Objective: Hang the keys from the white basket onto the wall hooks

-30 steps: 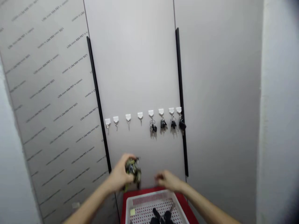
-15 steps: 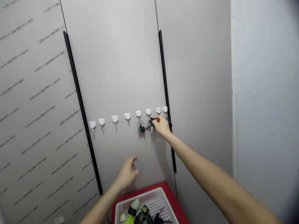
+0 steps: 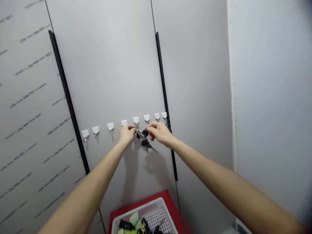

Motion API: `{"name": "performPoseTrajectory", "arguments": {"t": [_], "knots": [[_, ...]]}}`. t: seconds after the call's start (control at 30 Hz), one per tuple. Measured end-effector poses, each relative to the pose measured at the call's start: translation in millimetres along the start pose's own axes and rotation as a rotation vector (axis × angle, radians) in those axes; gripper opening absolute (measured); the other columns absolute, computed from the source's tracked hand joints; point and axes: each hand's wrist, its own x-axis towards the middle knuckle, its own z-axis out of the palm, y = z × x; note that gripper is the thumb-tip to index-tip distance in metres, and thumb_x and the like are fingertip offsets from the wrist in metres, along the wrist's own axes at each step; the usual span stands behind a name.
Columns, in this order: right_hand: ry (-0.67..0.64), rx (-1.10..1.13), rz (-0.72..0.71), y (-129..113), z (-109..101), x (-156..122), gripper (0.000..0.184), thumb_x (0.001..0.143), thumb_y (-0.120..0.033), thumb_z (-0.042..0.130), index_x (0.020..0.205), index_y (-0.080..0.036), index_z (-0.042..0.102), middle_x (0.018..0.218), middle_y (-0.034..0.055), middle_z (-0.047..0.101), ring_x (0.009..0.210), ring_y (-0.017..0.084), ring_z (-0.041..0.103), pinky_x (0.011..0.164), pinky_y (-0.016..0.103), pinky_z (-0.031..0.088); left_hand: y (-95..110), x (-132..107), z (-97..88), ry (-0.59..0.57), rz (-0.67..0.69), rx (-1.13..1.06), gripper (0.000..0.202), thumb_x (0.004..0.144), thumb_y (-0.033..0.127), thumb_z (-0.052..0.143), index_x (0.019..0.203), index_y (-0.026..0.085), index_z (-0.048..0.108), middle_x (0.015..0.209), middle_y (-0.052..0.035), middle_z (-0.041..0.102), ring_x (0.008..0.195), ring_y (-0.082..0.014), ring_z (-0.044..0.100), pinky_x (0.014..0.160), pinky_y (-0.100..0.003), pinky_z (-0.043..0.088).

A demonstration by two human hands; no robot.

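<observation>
Both my arms reach up to a row of white wall hooks (image 3: 110, 126) on a pale cupboard door. My left hand (image 3: 126, 134) pinches the metal ring of a black key bunch (image 3: 144, 139) just under one hook (image 3: 136, 120). My right hand (image 3: 159, 132) is closed on the same bunch from the right, and black keys dangle below my fingers. The hooks left of my hands hang bare. The hooks at the right end are partly hidden behind my right hand.
A white perforated basket (image 3: 156, 208) holding black and yellow-green key items stands on a red surface (image 3: 170, 200) at the bottom. Black vertical handles (image 3: 163, 94) run along the cupboard doors. A white wall closes off the right side.
My left hand rose from above the basket to the hooks and took hold of the key ring. My right hand shifted left with a key bunch. The camera tilted, so the row sits further left.
</observation>
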Motion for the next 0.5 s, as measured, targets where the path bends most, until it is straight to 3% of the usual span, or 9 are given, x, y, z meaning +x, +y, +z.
{"name": "performPoseTrajectory", "arguments": {"t": [0.13,0.2,0.27,0.33,0.43,0.5], "knots": [[-0.272,-0.052,0.286,69.7,34.7,-68.0,0.011,0.062,-0.019,0.039,0.056,-0.014,0.046,0.033,-0.0063,0.039,0.029,0.005,0.038,0.031,0.014,0.029,19.2,13.5,-19.8,-0.040,0.009,-0.156,0.015,0.056,0.024,0.046,0.065,0.014,0.053,0.059,-0.0016,0.057,0.053,-0.0100,0.052,0.047,-0.018,0.036],[-0.368,-0.076,0.389,101.0,51.7,-95.3,0.012,0.062,-0.017,0.037,0.060,-0.013,0.048,0.036,-0.0056,0.041,0.031,0.006,0.040,0.031,0.015,0.030,29.9,21.3,-22.8,0.008,0.051,-0.155,0.016,0.056,0.025,0.047,0.066,0.014,0.054,0.060,-0.0013,0.057,0.052,-0.0095,0.052,0.046,-0.017,0.036],[-0.435,-0.108,0.406,116.0,56.1,-105.7,0.014,0.062,-0.018,0.038,0.063,-0.013,0.051,0.043,-0.0031,0.046,0.036,0.007,0.043,0.035,0.017,0.033,39.1,28.9,-23.7,0.066,0.099,-0.117,0.017,0.057,0.027,0.046,0.066,0.015,0.054,0.059,-0.0008,0.057,0.053,-0.0093,0.052,0.047,-0.017,0.036],[-0.285,-0.178,0.291,111.6,43.2,-96.0,0.017,0.062,-0.018,0.040,0.071,-0.013,0.053,0.056,0.0007,0.053,0.049,0.009,0.049,0.047,0.021,0.039,46.4,34.3,-23.8,0.070,0.113,-0.022,0.016,0.058,0.026,0.044,0.063,0.015,0.054,0.054,-0.0001,0.056,0.052,-0.0094,0.051,0.048,-0.018,0.036],[0.273,-0.364,0.015,83.7,2.1,-56.4,0.023,0.062,-0.021,0.044,0.083,-0.015,0.052,0.085,0.0054,0.053,0.079,0.013,0.048,0.072,0.027,0.036,53.8,35.6,-21.1,-0.127,0.093,0.257,0.010,0.056,0.021,0.046,0.052,0.015,0.053,0.043,0.0009,0.051,0.046,-0.0104,0.048,0.047,-0.019,0.034],[0.540,-0.488,-0.042,66.1,-22.8,-28.1,0.028,0.062,-0.028,0.045,0.088,-0.017,0.050,0.094,0.0071,0.047,0.089,0.017,0.042,0.078,0.031,0.032,56.9,33.8,-17.2,-0.277,0.101,0.408,0.009,0.053,0.017,0.050,0.044,0.015,0.051,0.037,0.0012,0.048,0.044,-0.0111,0.046,0.047,-0.020,0.032]]}}
